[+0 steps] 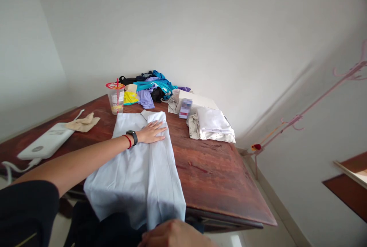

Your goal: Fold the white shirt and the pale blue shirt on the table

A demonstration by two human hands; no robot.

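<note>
My left hand [153, 131] lies palm down, fingers extended and slightly spread, pressing on the pale shirt [130, 174] without gripping it. My right hand [177, 234] is at the shirt's near end, cut off by the bottom of the view; I can't tell whether its fingers are closed on cloth. The shirt lies lengthwise before me, its near end draped over the table edge. I judge this step to be smoothing and lining up the fabric; the next move calls for a steady left palm and control of that hanging end. The wooden table [213, 178] is reddish brown, with a plastic cup [116, 99] just beyond the shirt, a folded white stack [215, 121] to the right and a heap of clothes [160, 84] against the white wall [186, 29]. A pink coat stand [318, 103] leans across the view at right.
</note>
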